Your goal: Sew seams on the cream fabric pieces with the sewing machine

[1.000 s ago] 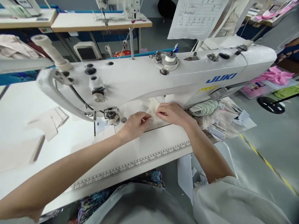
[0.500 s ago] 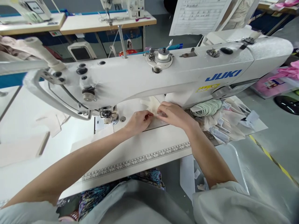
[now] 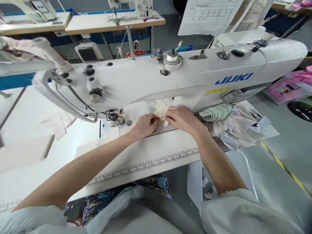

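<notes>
The left hand (image 3: 143, 125) and right hand (image 3: 181, 118) meet fingertip to fingertip on a small cream fabric piece (image 3: 159, 110), each pinching an edge of it. The piece lies on the bench (image 3: 156, 152) between both hands, under the arm of the white sewing machine (image 3: 170, 78). The presser foot (image 3: 113, 120) stands just outboard of the left hand. A coil of white cord (image 3: 214, 112) lies near the right hand, on its outer side.

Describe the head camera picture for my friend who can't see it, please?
Two bare hands, the left hand and right hand, pinch a small cream fabric piece together under the arm of a white sewing machine on a white table.
</notes>
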### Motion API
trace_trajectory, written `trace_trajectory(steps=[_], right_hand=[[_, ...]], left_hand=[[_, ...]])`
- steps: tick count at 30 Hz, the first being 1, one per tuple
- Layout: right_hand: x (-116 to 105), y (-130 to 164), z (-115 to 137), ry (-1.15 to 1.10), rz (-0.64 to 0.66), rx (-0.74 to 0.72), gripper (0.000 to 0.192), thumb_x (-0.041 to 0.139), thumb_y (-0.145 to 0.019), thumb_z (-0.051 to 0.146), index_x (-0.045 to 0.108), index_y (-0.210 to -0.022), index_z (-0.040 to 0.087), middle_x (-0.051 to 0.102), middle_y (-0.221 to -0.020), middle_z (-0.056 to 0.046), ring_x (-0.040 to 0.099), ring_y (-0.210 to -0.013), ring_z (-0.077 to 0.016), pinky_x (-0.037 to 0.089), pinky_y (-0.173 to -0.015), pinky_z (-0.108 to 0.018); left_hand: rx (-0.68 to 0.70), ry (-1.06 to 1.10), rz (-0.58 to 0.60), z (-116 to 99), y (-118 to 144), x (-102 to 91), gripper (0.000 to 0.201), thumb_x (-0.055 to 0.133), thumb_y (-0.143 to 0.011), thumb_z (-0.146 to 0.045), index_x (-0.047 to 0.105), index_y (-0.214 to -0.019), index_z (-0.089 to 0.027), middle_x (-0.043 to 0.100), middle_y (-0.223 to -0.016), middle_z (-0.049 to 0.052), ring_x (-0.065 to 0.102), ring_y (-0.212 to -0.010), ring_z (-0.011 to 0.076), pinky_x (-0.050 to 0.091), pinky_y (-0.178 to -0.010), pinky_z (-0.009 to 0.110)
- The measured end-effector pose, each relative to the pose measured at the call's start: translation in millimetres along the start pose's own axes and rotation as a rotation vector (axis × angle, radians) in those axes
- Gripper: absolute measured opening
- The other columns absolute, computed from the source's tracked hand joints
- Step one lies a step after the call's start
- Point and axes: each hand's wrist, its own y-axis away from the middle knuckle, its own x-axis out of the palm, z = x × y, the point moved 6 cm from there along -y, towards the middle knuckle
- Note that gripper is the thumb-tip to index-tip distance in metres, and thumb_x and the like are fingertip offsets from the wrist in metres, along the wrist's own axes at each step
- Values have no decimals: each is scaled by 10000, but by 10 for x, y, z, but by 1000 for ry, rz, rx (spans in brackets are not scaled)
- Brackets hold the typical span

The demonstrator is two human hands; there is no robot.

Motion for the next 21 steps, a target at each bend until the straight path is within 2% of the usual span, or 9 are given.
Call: trace_trajectory(steps=[5,9,11,13,15,16,19,21], right_hand=[[-14,19,7,45,-53,14,192,522,-850,125,657,-723,172,656,-844,-43,571,-702,-164,325,-621,-291],[-39,36,12,76,-147,41,228,462,-902,147,669,-807,167,666,-924,-71,603,-792,-188,380,-665,-295],[-132,58,8,94,-295,58,266,405,-939,163,665,-881,158,665,-1003,-100,618,-865,-207,422,-706,-307],[-278,123,43,102,-499,33,263,391,-949,161,655,-943,153,670,-1036,-115,632,-912,-216,464,-739,-316],[-427,235,136,102,-669,-39,226,421,-938,146,642,-981,156,682,-1023,-114,648,-940,-217,500,-766,-318],[-489,300,202,96,-712,-80,212,437,-930,134,634,-1002,162,686,-1021,-110,654,-951,-215,514,-780,-319],[-651,528,455,12,-745,-186,231,486,-894,85,608,-1054,198,694,-1025,-83,664,-960,-199,539,-819,-320],[-726,677,635,-138,-718,-239,274,525,-867,53,601,-1076,214,694,-1045,-71,664,-970,-184,545,-848,-317]], left_hand=[[-4,26,4,11,-9,12,201,465,-853,-140,646,-938,-122,654,-690,11,550,-460,93,464,-556,235],[-8,55,1,29,-8,20,193,472,-842,-145,648,-921,-126,648,-670,5,540,-447,96,460,-555,240],[-9,77,2,39,-9,26,195,474,-827,-130,649,-914,-131,638,-656,-2,537,-443,98,454,-549,239],[-9,104,0,53,-13,29,192,479,-813,-117,649,-900,-133,626,-645,-7,535,-442,99,445,-541,238],[-9,139,0,67,-16,28,184,487,-802,-110,648,-886,-134,620,-643,-10,524,-431,97,439,-533,239],[-8,159,-2,71,-13,24,176,491,-799,-110,648,-876,-133,619,-645,-10,517,-426,95,437,-531,241],[9,245,-33,54,44,-22,184,483,-820,-140,651,-895,-130,620,-660,2,534,-480,105,441,-561,245],[34,335,-63,13,143,-77,246,433,-876,-214,645,-969,-132,653,-755,35,593,-624,127,462,-628,245]])
